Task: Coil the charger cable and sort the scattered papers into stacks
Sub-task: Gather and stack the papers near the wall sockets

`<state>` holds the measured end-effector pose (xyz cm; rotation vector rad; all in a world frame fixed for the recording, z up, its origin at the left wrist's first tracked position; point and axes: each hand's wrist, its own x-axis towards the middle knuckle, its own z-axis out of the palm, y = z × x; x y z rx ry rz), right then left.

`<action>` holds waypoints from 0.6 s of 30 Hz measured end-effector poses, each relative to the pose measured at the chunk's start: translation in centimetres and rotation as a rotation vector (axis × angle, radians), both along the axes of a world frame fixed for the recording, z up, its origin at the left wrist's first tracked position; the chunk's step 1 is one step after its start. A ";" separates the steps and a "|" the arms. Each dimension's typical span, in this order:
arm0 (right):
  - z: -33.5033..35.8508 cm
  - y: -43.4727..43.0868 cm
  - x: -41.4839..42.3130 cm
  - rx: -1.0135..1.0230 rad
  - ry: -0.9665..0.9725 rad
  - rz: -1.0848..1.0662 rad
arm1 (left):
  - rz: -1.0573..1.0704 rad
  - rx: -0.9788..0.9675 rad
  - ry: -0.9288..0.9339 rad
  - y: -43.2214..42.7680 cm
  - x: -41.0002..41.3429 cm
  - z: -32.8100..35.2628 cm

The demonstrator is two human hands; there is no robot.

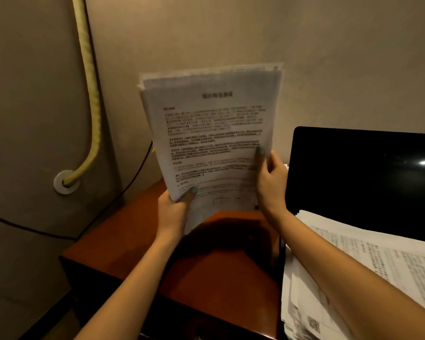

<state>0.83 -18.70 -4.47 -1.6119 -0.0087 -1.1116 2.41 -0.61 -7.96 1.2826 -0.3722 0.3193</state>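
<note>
- Reddish-brown wooden tabletop (206, 278) against a beige wall (329, 57).
- Left hand (173, 209) and right hand (271, 185) grip an upright sheaf of white printed papers (211, 133) by its lower edge, above the tabletop.
- Messy white printed sheets (378, 253) at right look unsorted.
- Thin dark cable (133, 177), likely the charger's, hangs uncoiled.

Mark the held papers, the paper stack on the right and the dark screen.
held papers (211, 133), head view, middle of the top printed page.
paper stack (390, 251), head view, top sheet above the right forearm.
dark screen (363, 177), head view, centre of the black panel.
</note>
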 end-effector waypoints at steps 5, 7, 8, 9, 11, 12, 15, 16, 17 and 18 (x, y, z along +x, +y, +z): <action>-1.2 0.0 0.2 0.031 0.096 0.082 | -0.026 -0.027 0.106 0.0 1.6 -0.7; -2.3 0.0 0.6 0.048 0.230 0.153 | -0.038 0.103 0.146 0.0 2.1 -1.5; -2.8 -0.1 0.8 0.041 0.302 0.176 | -0.031 0.188 0.155 -0.1 2.3 -1.7; -3.3 -0.2 1.0 0.035 0.364 0.187 | -0.021 0.252 0.159 -0.1 2.4 -2.0; -3.8 -0.4 1.1 0.078 0.449 0.226 | -0.011 0.256 0.154 0.1 2.4 -2.1; -3.9 -0.4 1.1 0.139 0.469 0.256 | -0.008 0.225 0.150 0.2 2.4 -2.0; -3.8 -0.5 1.0 0.263 0.445 0.287 | 0.003 0.131 0.144 0.3 2.1 -1.7; -3.7 -0.6 1.0 0.282 0.420 0.289 | 0.005 0.096 0.146 0.2 1.9 -1.7; -3.6 -0.6 1.1 0.305 0.394 0.296 | 0.009 0.061 0.158 0.1 1.8 -1.7; -3.5 -0.6 1.1 0.334 0.373 0.307 | 0.012 0.030 0.177 0.1 1.7 -1.7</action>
